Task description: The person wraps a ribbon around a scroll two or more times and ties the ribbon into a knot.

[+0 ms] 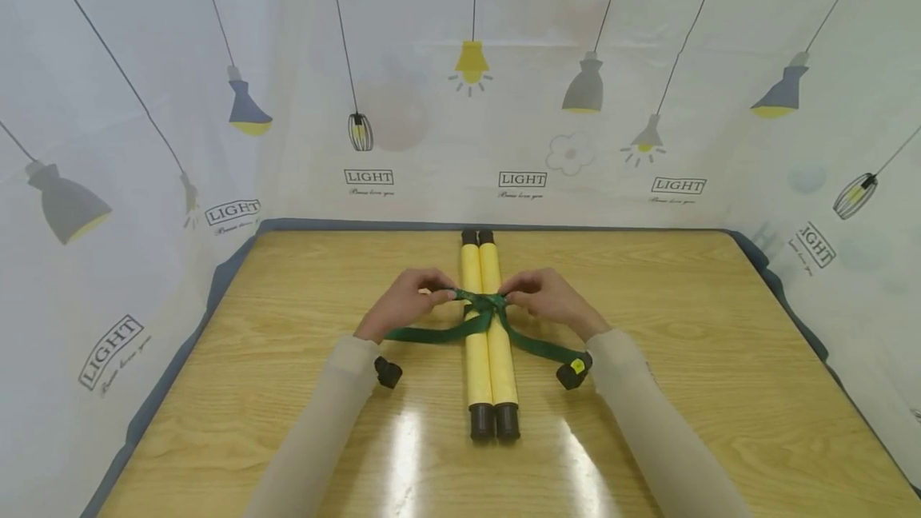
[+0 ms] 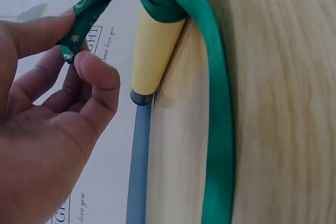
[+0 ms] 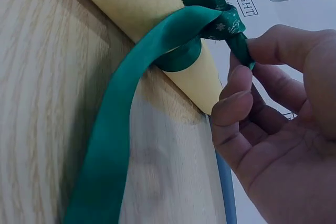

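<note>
Two yellow rods (image 1: pixel 478 366) with dark end caps lie side by side, pointing away from me. A green ribbon (image 1: pixel 439 334) with a pale snowflake print on one face wraps round their middle and is knotted on top. My left hand (image 1: pixel 408 300) pinches a loop of it left of the knot; the left wrist view shows thumb and fingers on the printed loop. On the other side my right hand (image 1: pixel 550 298) pinches a short loop close to the knot (image 3: pixel 226 23). Two loose ribbon tails (image 2: pixel 218 129) trail towards me, one on each side.
The rods lie on a wood-grain table (image 1: pixel 288 294). Behind and beside it hangs a white sheet (image 1: pixel 432 198) printed with lamps and the word LIGHT. A dark blue strip (image 1: pixel 345 225) runs along the table's back edge. Black wrist cameras (image 1: pixel 573 372) sit below both hands.
</note>
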Demonstrator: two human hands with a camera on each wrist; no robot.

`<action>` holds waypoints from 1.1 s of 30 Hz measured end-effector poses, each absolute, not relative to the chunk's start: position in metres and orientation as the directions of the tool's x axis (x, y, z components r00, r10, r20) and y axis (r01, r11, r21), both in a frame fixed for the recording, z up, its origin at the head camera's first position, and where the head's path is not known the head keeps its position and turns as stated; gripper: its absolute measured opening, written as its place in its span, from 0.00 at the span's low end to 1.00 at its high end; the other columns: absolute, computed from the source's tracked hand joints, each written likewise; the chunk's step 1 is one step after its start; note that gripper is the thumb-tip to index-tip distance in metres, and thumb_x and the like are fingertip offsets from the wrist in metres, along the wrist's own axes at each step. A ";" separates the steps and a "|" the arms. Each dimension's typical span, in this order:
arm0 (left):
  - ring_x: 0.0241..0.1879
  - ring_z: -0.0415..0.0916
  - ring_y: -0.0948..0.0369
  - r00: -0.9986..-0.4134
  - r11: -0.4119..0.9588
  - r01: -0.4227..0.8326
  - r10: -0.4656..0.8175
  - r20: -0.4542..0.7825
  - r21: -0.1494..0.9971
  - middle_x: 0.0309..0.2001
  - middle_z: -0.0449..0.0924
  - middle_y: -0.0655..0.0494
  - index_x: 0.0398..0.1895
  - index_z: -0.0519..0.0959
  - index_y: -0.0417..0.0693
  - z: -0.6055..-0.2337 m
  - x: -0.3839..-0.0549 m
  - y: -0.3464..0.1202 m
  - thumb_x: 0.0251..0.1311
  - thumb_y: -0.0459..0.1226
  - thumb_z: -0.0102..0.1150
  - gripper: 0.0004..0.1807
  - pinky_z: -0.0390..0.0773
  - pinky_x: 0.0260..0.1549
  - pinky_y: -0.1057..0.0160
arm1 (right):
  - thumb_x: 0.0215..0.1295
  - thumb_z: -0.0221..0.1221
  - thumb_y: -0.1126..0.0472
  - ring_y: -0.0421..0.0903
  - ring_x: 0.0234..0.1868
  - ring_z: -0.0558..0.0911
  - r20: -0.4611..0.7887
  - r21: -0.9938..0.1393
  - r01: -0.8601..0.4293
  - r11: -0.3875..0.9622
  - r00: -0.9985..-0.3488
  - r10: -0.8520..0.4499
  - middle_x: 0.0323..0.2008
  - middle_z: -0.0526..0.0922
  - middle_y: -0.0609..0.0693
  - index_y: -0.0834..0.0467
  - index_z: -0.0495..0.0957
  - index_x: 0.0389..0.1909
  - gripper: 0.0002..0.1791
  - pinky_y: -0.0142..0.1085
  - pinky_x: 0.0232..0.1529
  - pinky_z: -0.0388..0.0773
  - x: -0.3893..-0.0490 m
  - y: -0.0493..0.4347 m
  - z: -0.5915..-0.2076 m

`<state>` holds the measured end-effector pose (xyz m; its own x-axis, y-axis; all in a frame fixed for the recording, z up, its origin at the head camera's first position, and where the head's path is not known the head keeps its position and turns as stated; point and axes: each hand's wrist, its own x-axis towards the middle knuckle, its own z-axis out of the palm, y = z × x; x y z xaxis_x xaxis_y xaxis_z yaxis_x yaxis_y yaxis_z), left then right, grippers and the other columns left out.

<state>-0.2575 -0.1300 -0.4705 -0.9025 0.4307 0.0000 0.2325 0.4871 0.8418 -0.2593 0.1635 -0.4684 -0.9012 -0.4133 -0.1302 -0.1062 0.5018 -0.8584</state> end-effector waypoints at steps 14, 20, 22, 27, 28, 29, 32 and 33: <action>0.31 0.72 0.55 -0.959 0.340 0.145 0.279 0.047 0.929 0.42 0.83 0.51 0.44 0.84 0.48 -0.469 -0.253 -0.137 0.73 0.37 0.60 0.05 0.78 0.34 0.51 | 0.77 0.58 0.56 0.62 0.41 0.81 -0.071 -0.907 -0.075 0.413 -0.942 -0.327 0.41 0.83 0.64 0.57 0.83 0.53 0.13 0.45 0.38 0.84 -0.260 0.190 -0.476; 0.28 0.71 0.57 -0.964 0.336 0.105 0.264 0.013 0.936 0.44 0.81 0.36 0.44 0.84 0.45 -0.469 -0.252 -0.139 0.73 0.37 0.60 0.06 0.78 0.33 0.54 | 0.76 0.59 0.56 0.57 0.39 0.82 -0.054 -0.888 -0.088 0.452 -0.955 -0.292 0.39 0.84 0.62 0.58 0.83 0.51 0.12 0.44 0.38 0.83 -0.258 0.203 -0.479; 0.27 0.72 0.57 -0.968 0.346 0.081 0.250 -0.008 0.935 0.43 0.80 0.32 0.43 0.83 0.45 -0.471 -0.252 -0.139 0.73 0.37 0.60 0.05 0.77 0.32 0.56 | 0.76 0.60 0.57 0.55 0.38 0.82 -0.046 -0.877 -0.095 0.470 -0.959 -0.280 0.39 0.84 0.62 0.59 0.84 0.49 0.11 0.42 0.37 0.82 -0.256 0.207 -0.479; 0.27 0.73 0.55 -0.973 0.376 0.048 0.226 -0.041 0.925 0.41 0.82 0.35 0.42 0.83 0.44 -0.475 -0.252 -0.141 0.72 0.36 0.60 0.05 0.76 0.29 0.59 | 0.74 0.61 0.58 0.52 0.37 0.82 -0.049 -0.858 -0.082 0.508 -0.970 -0.239 0.38 0.86 0.59 0.59 0.84 0.48 0.10 0.38 0.37 0.81 -0.250 0.215 -0.484; 0.27 0.73 0.55 -0.974 0.384 0.046 0.223 -0.044 0.922 0.41 0.83 0.37 0.42 0.84 0.44 -0.476 -0.252 -0.141 0.72 0.35 0.60 0.05 0.76 0.29 0.60 | 0.74 0.61 0.58 0.51 0.38 0.82 -0.052 -0.856 -0.074 0.512 -0.972 -0.228 0.39 0.86 0.59 0.59 0.85 0.48 0.10 0.38 0.37 0.81 -0.248 0.216 -0.486; 0.27 0.73 0.55 -0.974 0.389 0.041 0.219 -0.049 0.920 0.40 0.83 0.38 0.42 0.84 0.44 -0.478 -0.251 -0.142 0.72 0.35 0.60 0.05 0.76 0.29 0.60 | 0.74 0.61 0.58 0.50 0.38 0.82 -0.055 -0.855 -0.067 0.514 -0.974 -0.219 0.39 0.87 0.59 0.59 0.85 0.48 0.10 0.37 0.38 0.81 -0.246 0.217 -0.487; 0.27 0.74 0.57 -0.976 0.402 0.019 0.205 -0.070 0.915 0.39 0.83 0.43 0.42 0.84 0.44 -0.482 -0.251 -0.144 0.72 0.35 0.60 0.05 0.77 0.29 0.61 | 0.74 0.61 0.58 0.48 0.39 0.82 -0.076 -0.852 -0.037 0.523 -0.978 -0.192 0.41 0.87 0.58 0.57 0.85 0.48 0.10 0.35 0.41 0.80 -0.242 0.221 -0.492; 0.28 0.74 0.58 -0.977 0.403 0.004 0.197 -0.083 0.915 0.39 0.83 0.44 0.42 0.84 0.44 -0.484 -0.251 -0.145 0.72 0.35 0.60 0.05 0.77 0.29 0.62 | 0.74 0.61 0.58 0.48 0.39 0.82 -0.082 -0.853 -0.026 0.521 -0.980 -0.184 0.41 0.87 0.58 0.57 0.85 0.48 0.10 0.35 0.41 0.79 -0.240 0.222 -0.494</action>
